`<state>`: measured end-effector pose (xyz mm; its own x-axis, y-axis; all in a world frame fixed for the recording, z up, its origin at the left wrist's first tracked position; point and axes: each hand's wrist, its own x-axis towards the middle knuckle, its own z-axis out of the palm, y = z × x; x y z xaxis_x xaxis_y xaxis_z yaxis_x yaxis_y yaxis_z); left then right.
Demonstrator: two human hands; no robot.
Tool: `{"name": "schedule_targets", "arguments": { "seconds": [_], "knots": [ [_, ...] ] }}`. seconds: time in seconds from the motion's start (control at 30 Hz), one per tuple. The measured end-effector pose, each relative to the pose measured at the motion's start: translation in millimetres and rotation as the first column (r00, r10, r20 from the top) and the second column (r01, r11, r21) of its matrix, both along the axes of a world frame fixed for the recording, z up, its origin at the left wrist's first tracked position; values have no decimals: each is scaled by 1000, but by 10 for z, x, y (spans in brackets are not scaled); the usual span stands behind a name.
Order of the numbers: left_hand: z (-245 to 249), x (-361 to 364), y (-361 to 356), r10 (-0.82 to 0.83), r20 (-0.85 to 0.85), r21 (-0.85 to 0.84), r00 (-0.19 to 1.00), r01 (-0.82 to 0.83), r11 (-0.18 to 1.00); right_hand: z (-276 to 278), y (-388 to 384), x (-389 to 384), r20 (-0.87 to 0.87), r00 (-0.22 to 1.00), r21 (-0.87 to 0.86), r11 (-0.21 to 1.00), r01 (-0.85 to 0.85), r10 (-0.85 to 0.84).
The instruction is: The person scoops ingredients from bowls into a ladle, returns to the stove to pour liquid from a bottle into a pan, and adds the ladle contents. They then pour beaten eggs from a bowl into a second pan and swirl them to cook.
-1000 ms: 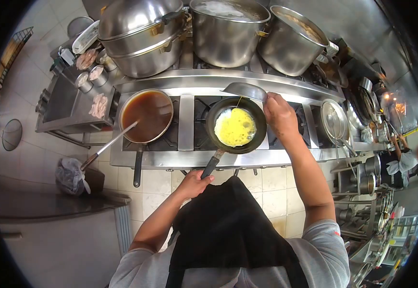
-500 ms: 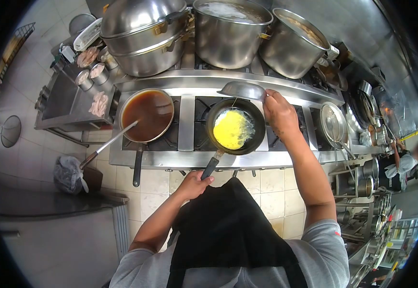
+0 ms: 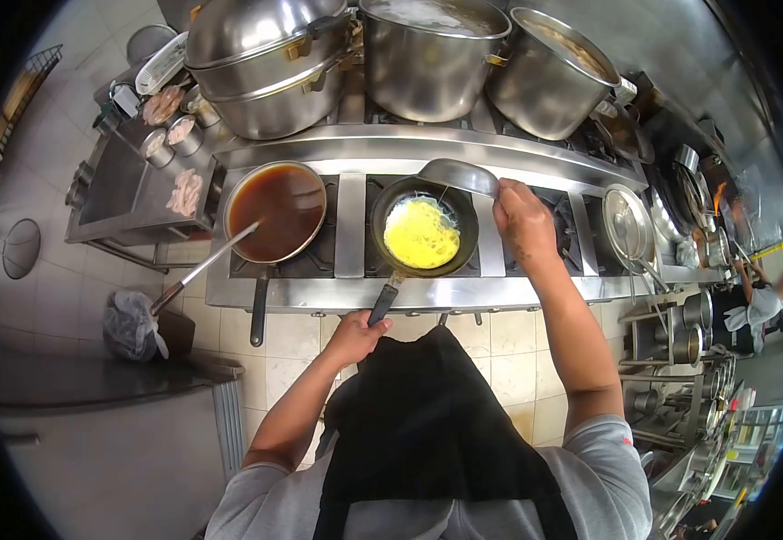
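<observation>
My left hand (image 3: 356, 339) is closed round the black handle of a frying pan (image 3: 468, 236) on the stove. Yellow egg (image 3: 422, 236) with paler, bubbly edges lies in the pan. In my right hand (image 3: 525, 220) is the end of a metal bowl (image 3: 459, 175), tilted over the pan's back edge. A thin strand hangs from the bowl's rim towards the egg. To the left, a wide pan of brown sauce (image 3: 276, 209) sits on the stove with a ladle (image 3: 204, 268) resting in it.
Large steel pots (image 3: 427, 67) line the back shelf. Raw meat (image 3: 185, 192) lies on the left counter. Strainers (image 3: 624, 220) sit at the stove's right. Farther right is another person (image 3: 751, 306) near a rack of pans. A bagged container (image 3: 132, 326) stands at lower left.
The frying pan has shifted left and slightly back with my left hand, and the egg has moved within it. The bowl in my right hand has moved slightly right and tilted more.
</observation>
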<state>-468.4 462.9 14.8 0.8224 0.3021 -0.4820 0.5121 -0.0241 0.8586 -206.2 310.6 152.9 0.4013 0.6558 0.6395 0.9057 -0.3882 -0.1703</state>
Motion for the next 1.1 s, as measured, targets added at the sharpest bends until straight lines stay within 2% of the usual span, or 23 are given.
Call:
{"name": "schedule_targets", "arguments": {
  "seconds": [0.27,0.53,0.63,0.8,0.9,1.0,1.1],
  "knots": [
    [-124,-1,-74,-2,-17,-36,1000,1,999,-161,16,62,50,999,-42,999,18,-16],
    [-119,-20,-91,-10,-65,30,998,12,999,-311,63,-57,-35,999,-51,999,-10,8],
    [-98,0,-95,4,-55,-17,998,-5,1000,-364,79,-35,-35,999,-49,998,-25,24],
    [-155,14,-114,64,-92,-261,994,-86,962,-382,93,-7,-30,1000,-90,996,-6,3],
    [-212,8,-104,42,-48,-346,998,-56,936,-373,115,22,-15,1000,-84,996,-11,10],
    [-247,24,-118,54,-59,-367,997,-72,928,-362,143,42,16,1000,-51,998,-21,21],
    [-248,38,-139,80,-43,-411,996,-90,907,-302,158,17,-31,999,-40,999,-20,19]
  ]
}}
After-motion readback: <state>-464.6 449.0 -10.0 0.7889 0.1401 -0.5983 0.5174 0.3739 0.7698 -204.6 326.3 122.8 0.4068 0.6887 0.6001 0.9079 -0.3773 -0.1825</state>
